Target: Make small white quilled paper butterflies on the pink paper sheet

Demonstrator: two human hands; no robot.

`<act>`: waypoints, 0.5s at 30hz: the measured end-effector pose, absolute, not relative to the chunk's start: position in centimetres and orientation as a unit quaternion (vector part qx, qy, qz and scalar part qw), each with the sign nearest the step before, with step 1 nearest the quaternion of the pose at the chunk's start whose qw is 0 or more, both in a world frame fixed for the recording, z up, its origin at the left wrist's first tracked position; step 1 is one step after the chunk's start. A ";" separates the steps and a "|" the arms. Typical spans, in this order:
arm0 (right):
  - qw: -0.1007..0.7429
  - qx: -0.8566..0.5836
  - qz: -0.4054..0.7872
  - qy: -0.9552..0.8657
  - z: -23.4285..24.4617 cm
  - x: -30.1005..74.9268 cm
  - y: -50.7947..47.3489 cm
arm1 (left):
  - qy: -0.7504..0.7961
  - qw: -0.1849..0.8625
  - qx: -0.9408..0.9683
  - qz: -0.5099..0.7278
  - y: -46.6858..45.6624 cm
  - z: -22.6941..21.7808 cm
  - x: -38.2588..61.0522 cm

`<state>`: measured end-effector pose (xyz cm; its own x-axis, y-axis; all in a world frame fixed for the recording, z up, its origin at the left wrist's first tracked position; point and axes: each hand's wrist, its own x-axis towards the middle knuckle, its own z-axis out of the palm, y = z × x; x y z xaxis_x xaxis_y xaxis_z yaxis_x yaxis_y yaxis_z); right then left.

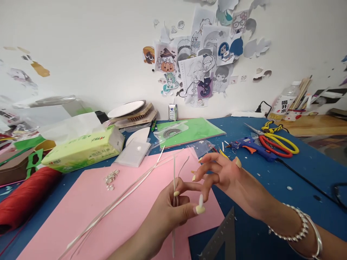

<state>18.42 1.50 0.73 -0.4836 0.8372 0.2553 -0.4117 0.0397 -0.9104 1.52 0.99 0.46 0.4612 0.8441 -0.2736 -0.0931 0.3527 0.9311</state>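
My left hand [173,213] is closed in a pinch on thin white paper strips [175,173] that stand up from its fingers above a pink paper sheet [89,213]. My right hand [219,173] hovers just right of it, fingers spread and curved, the fingertips touching the strips near the left hand. More long white strips [121,200] lie diagonally across the pink sheet. A small pile of white bits [111,178] rests on the sheet's upper left.
A blue mat [284,173] covers the table. A glue gun [252,146] and yellow-handled scissors [276,139] lie at the right, a metal set square [219,236] near me, a green tissue pack [81,150] and red thread roll [24,198] at left, green paper [195,130] behind.
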 end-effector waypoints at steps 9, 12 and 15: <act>0.455 -0.176 0.672 -0.557 0.8 18.6 1.8 | 0.457 0.680 0.463 0.338 0.8 0.9 1.5; 0.474 -0.198 0.644 -0.567 1.0 19.5 2.2 | 0.467 0.655 0.477 0.353 0.9 1.2 1.5; 0.515 -0.229 0.605 -0.563 1.3 20.6 3.0 | 0.470 0.641 0.493 0.354 1.1 1.2 1.4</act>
